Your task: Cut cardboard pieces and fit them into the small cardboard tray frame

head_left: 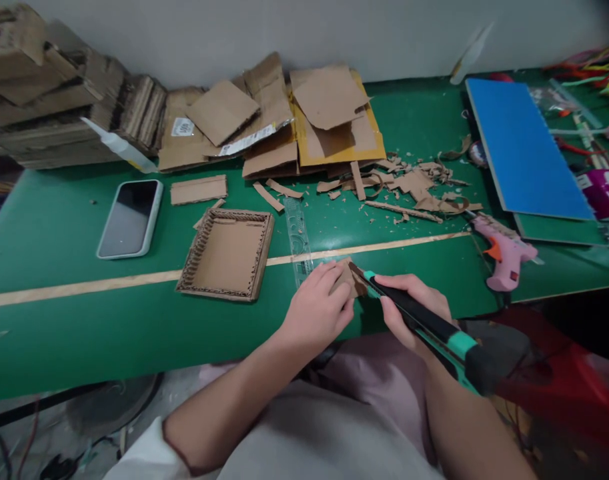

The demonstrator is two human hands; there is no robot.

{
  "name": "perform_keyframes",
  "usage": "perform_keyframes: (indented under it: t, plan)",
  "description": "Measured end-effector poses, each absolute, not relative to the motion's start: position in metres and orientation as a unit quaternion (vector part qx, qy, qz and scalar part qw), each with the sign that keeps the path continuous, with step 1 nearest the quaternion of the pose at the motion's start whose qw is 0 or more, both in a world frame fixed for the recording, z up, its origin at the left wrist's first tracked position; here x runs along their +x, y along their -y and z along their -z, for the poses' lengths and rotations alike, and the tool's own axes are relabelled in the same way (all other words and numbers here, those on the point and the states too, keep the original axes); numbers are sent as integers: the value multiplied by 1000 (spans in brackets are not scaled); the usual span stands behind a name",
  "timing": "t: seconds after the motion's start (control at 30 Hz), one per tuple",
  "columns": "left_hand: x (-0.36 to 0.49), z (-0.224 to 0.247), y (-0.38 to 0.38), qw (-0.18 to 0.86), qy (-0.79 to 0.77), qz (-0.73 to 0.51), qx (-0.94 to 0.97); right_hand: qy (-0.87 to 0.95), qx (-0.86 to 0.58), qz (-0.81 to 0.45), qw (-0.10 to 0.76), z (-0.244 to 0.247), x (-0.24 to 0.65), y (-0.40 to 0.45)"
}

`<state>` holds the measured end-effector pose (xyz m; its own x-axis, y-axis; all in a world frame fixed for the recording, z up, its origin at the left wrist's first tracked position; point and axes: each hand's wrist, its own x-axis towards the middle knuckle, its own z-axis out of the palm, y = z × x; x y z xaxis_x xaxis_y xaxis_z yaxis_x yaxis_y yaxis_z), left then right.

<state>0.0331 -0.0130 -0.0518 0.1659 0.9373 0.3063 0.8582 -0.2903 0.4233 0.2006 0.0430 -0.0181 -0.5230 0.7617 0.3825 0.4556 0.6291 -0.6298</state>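
Observation:
My right hand [414,310] is wrapped round a black and teal utility knife [424,313]. Its blade end touches a small piece of brown cardboard [348,275] near the front of the table. My left hand [320,301] presses on that piece with curled fingers, which partly cover it. Just beyond the left hand lies a clear plastic ruler [298,233]. To the left sits a shallow square cardboard tray [224,257] with layered corrugated walls.
A phone [131,219] lies at left. Cardboard scraps [414,187] litter the back, below stacked cardboard sheets [329,100]. A pink glue gun [504,250] and a blue board [529,147] are at right. The green table's [109,347] front edge is close to my body.

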Motion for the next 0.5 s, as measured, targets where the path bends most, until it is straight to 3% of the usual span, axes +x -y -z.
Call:
perform_keyframes:
  t: [0.2, 0.5]
  plan:
    - [34, 52, 14, 62, -597, -268, 754, 784, -427, -208, 399, 22, 201, -38]
    - [34, 53, 14, 67, -598, -273, 750, 800, -423, -210, 370, 29, 210, -40]
